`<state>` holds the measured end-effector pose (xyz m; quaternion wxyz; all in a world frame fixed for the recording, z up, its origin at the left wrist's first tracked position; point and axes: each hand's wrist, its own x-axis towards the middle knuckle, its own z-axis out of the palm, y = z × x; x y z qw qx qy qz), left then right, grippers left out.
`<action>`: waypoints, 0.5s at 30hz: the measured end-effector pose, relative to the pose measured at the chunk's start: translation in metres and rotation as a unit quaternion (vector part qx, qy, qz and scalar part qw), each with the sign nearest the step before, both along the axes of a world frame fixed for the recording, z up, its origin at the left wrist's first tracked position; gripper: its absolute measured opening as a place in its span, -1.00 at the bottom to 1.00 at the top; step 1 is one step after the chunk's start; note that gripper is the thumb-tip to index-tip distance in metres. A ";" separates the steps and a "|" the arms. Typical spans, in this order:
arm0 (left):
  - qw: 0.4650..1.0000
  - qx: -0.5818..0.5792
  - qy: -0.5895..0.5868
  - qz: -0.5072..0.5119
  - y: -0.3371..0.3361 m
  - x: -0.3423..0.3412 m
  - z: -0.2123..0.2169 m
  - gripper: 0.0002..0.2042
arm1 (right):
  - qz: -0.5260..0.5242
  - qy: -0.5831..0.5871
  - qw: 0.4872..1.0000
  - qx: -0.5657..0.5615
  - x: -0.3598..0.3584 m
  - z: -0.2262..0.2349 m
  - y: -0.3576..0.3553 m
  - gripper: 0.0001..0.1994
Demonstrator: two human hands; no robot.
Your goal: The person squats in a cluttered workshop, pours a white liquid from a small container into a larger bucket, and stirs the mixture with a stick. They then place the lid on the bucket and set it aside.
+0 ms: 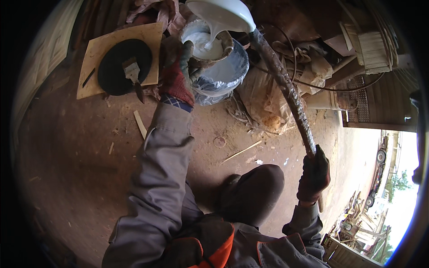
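My right hand (314,174), in a dark and red glove, is closed round the lower end of a long, crusted stick handle. This is the handle of a white-coated ladle (223,12), whose bowl is tipped at the top of the view. Thick white liquid (211,38) runs from it into a small pot (227,44) with a whitish, caked rim. My left hand (181,73), gloved in red and grey-green, grips the pot's near left side; some fingers are hidden. Just below the pot stands a larger plastic-lined bucket (239,73) with white liquid inside.
To the left, a flat brush (132,73) lies on a black disc (117,62) atop a square board (91,56). Crumpled sacks (268,98) lie right of the bucket, with a thin hose (353,90) across them. Wood slivers (241,152) are scattered on the brown floor (89,178).
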<state>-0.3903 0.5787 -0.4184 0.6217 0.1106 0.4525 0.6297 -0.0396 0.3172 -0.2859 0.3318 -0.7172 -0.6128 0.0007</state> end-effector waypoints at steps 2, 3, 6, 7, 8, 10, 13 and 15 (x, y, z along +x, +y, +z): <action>0.999 0.022 -0.021 0.015 -0.002 0.001 0.001 -0.49 | 0.010 -0.022 1.000 0.004 0.001 -0.001 -0.001 -0.60; 0.999 0.033 -0.031 0.023 -0.003 0.002 0.001 -0.49 | 0.014 -0.033 0.999 0.006 0.001 -0.001 -0.001 -0.60; 0.999 0.033 -0.019 0.032 -0.004 0.003 0.003 -0.47 | 0.010 -0.014 1.000 0.010 0.003 -0.003 -0.001 -0.61; 0.999 0.035 -0.021 0.027 -0.004 0.003 0.003 -0.47 | 0.014 -0.008 1.000 0.014 0.003 -0.004 -0.001 -0.61; 0.999 0.034 -0.021 0.020 -0.004 0.003 0.002 -0.47 | 0.013 0.003 1.000 0.014 0.003 -0.005 -0.002 -0.61; 0.999 0.030 -0.026 0.020 -0.003 0.003 0.000 -0.47 | 0.015 0.007 1.000 0.016 0.004 -0.007 -0.002 -0.61; 0.999 0.018 -0.034 0.028 0.000 0.003 -0.005 -0.47 | 0.013 0.000 1.000 0.019 0.002 -0.008 -0.002 -0.60; 0.999 0.011 -0.033 0.013 0.002 0.001 -0.008 -0.46 | -0.002 0.016 1.000 0.011 0.001 -0.008 -0.003 -0.60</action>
